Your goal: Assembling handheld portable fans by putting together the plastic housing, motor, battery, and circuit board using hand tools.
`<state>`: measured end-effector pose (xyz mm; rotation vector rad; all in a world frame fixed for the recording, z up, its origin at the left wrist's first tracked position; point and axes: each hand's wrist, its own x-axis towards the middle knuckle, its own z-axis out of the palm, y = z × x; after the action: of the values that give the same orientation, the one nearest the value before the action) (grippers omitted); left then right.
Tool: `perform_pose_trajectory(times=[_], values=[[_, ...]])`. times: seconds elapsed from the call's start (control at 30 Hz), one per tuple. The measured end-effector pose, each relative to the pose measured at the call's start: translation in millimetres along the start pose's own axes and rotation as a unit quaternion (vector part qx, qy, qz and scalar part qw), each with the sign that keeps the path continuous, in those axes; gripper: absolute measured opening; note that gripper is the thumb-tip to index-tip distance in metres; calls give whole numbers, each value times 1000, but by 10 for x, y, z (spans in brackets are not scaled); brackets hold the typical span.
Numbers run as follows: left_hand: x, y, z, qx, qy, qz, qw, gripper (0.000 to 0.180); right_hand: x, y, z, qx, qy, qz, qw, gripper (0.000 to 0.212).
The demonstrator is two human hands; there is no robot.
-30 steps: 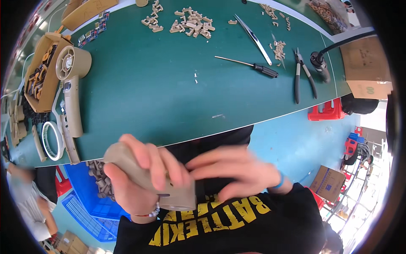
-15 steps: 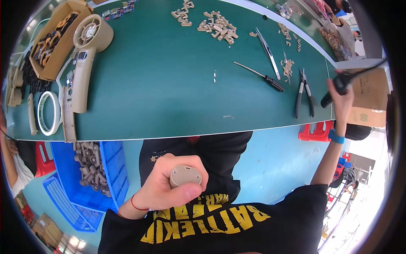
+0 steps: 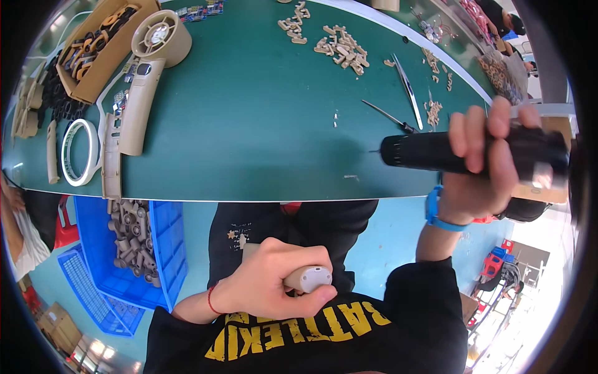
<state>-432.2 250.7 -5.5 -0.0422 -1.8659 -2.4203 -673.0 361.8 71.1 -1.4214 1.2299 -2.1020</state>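
Left hand (image 3: 268, 283) grasps a beige handle part (image 3: 306, 278) below the green table (image 3: 249, 124); right hand (image 3: 483, 168) grips a black electric screwdriver (image 3: 436, 151) over its edge, beside a loose screwdriver (image 3: 391, 116).

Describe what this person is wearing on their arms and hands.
Both hands are bare, with no gloves. The left hand has a thin red string bracelet around the wrist. The right hand has a bright blue wristband, possibly a watch strap. Both arms come out of short black sleeves of a black T-shirt with yellow lettering on the chest.
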Motion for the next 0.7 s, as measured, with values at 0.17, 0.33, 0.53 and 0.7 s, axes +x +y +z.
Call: perform_pose_trajectory(times=[0.17,0.33,0.53,0.7], values=[[-64,-1,-107,-11,7,-26,1000,9,-15,108,-18,52,-36,65,996,46],[-28,-61,-132,-11,13,11,1000,14,-1,122,102,89,42,98,990,23],[-16,-44,-117,49,28,27,998,12,36,298,173,164,39,34,985,29],[-49,-86,-132,46,74,20,996,16,23,323,123,85,38,19,995,31]])
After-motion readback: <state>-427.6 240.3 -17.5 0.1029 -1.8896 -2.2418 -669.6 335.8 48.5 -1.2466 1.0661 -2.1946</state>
